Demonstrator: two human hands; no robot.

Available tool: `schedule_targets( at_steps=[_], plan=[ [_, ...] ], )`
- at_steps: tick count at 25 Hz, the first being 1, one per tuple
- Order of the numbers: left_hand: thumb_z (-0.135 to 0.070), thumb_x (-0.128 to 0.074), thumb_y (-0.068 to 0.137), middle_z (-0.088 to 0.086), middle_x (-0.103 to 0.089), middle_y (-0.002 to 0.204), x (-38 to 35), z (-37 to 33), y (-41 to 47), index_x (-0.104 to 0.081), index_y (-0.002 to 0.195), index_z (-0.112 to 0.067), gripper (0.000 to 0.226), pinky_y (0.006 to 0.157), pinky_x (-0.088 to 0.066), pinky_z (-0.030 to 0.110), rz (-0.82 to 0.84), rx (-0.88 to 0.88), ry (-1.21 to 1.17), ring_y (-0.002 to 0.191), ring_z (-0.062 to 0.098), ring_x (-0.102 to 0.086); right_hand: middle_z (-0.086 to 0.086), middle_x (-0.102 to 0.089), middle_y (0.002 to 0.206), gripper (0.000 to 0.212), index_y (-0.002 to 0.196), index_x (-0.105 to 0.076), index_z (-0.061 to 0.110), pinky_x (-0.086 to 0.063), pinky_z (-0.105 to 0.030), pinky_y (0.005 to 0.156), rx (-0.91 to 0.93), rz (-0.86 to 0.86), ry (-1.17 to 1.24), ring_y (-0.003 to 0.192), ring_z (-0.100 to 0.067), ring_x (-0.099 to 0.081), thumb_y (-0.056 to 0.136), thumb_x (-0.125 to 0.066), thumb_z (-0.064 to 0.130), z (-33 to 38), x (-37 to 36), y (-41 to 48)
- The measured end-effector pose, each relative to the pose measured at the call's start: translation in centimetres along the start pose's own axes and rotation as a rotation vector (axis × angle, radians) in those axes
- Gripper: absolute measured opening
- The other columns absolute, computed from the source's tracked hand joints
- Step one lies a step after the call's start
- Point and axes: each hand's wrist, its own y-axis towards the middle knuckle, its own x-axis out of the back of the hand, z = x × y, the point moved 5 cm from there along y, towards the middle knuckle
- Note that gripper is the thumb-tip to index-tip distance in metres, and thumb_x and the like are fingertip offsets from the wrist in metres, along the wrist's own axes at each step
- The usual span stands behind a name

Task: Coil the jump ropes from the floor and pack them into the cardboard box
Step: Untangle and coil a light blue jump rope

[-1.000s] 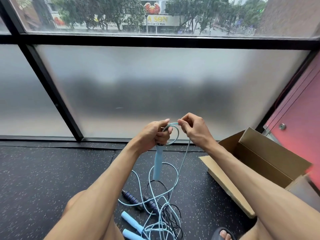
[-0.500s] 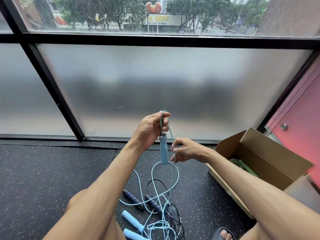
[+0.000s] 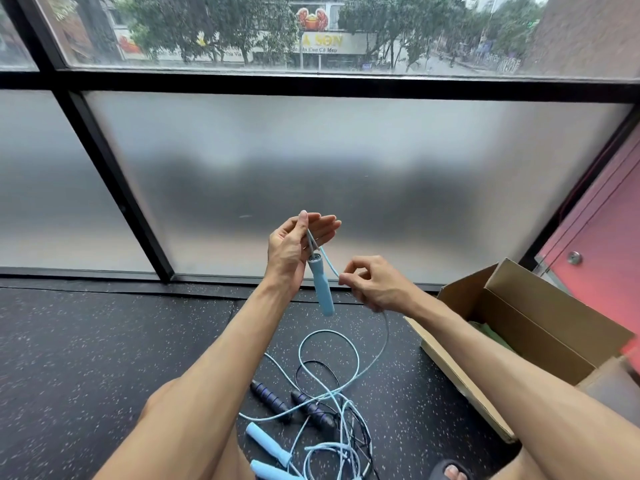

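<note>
Light blue rope: one handle hangs near frame centre, cord end up, free end pointing to 6 o'clock. I hold it from the left hand, whose fingers are mostly straight and loosely spread; the thumb presses the first cord loops against the palm, presumably so the handle serves as a hanging anchor for the coil. At 3 o'clock of the handle, just beside it, the right hand has thumb and forefinger pinched on the cord, other fingers curled; I judge this feeds the next turn under slight tension. From that pinch the cord drops toward 6 o'clock into a loose tangle on the speckled floor, mixed with a black rope and its dark handles; two more light blue handles lie at the bottom edge. Cardboard box stands open at 4 o'clock, within reach, flaps out; something green shows inside. Coiling barely begun; most cord remains on the floor.
</note>
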Motion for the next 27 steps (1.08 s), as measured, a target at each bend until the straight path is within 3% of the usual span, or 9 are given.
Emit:
schedule_targets(
  at_steps=[3,5,7,10,12,17,20,27],
  plan=[
    [-0.019,-0.050,0.103,0.030,-0.070,0.102,0.2,-0.4,0.0,-0.059,0.100,0.004,0.024,0.085,-0.058,0.046,-0.048,-0.044,0.030,0.093,0.044,-0.070,-0.016,-0.064,0.065,0.019,0.105,-0.051,0.001,-0.059,-0.043,0.051,-0.091,0.115,0.014,0.054,-0.033,-0.063,0.102,-0.052,0.019,-0.9,-0.9,-0.5],
    [-0.019,-0.050,0.103,0.029,-0.071,0.098,0.7,-0.8,0.2,-0.059,0.097,0.002,0.024,0.082,-0.059,0.044,-0.086,-0.075,0.051,0.090,0.043,-0.071,-0.020,-0.071,0.076,0.017,0.108,-0.046,0.002,-0.060,-0.053,0.069,-0.179,0.215,-0.069,0.064,-0.032,-0.071,0.103,-0.049,0.018,-1.8,-1.4,-1.2],
    [-0.020,-0.050,0.103,0.029,-0.071,0.096,1.3,-1.2,0.5,-0.059,0.095,0.001,0.024,0.079,-0.059,0.043,-0.135,-0.106,0.071,0.088,0.043,-0.071,-0.027,-0.072,0.084,0.013,0.103,-0.043,0.002,-0.059,-0.055,0.075,-0.220,0.248,-0.107,0.068,-0.032,-0.071,0.103,-0.049,0.013,-2.4,-1.5,-1.6],
    [-0.019,-0.049,0.103,0.030,-0.071,0.093,2.0,-1.6,0.6,-0.058,0.095,0.003,0.024,0.078,-0.060,0.044,-0.206,-0.176,0.135,0.084,0.042,-0.072,-0.025,-0.069,0.076,0.011,0.103,-0.040,0.003,-0.059,-0.045,0.056,-0.208,0.194,-0.033,0.062,-0.035,-0.068,0.103,-0.048,0.011,-2.6,-1.2,-1.3],
    [-0.017,-0.049,0.103,0.030,-0.071,0.092,2.0,-1.7,0.5,-0.057,0.098,0.006,0.025,0.077,-0.060,0.043,-0.238,-0.211,0.199,0.082,0.041,-0.072,-0.015,-0.066,0.067,0.013,0.099,-0.046,0.003,-0.050,-0.033,0.045,-0.123,0.139,-0.082,0.056,-0.029,-0.061,0.101,-0.052,0.014,-2.1,-0.9,-0.9],
    [-0.016,-0.052,0.102,0.026,-0.072,0.082,2.3,-1.4,0.7,-0.056,0.096,0.014,0.030,0.067,-0.061,0.038,-0.270,-0.262,0.448,0.073,0.034,-0.074,0.002,-0.063,0.070,0.020,0.088,-0.070,0.012,-0.043,-0.028,0.060,0.205,0.000,-0.389,0.060,-0.011,-0.051,0.098,-0.058,0.024,0.2,-0.3,-0.6],
    [-0.017,-0.055,0.101,0.019,-0.073,0.074,2.4,-0.5,0.9,-0.059,0.088,0.009,0.029,0.063,-0.061,0.038,-0.191,-0.190,0.639,0.065,0.032,-0.073,0.011,-0.059,0.066,0.021,0.086,-0.070,0.014,-0.036,-0.017,0.053,0.336,-0.094,-0.395,0.055,-0.003,-0.049,0.100,-0.056,0.023,1.4,0.2,-1.1],
    [-0.020,-0.054,0.101,0.016,-0.067,0.060,-0.4,3.0,-0.7,-0.063,0.089,0.005,0.029,0.052,-0.053,0.031,0.193,0.158,0.822,0.047,0.026,-0.063,0.016,-0.045,0.054,0.018,0.082,-0.068,0.010,-0.029,-0.013,0.051,0.511,-0.369,-0.337,0.051,-0.004,-0.044,0.097,-0.060,0.014,3.2,2.5,-1.9]
  ],
)
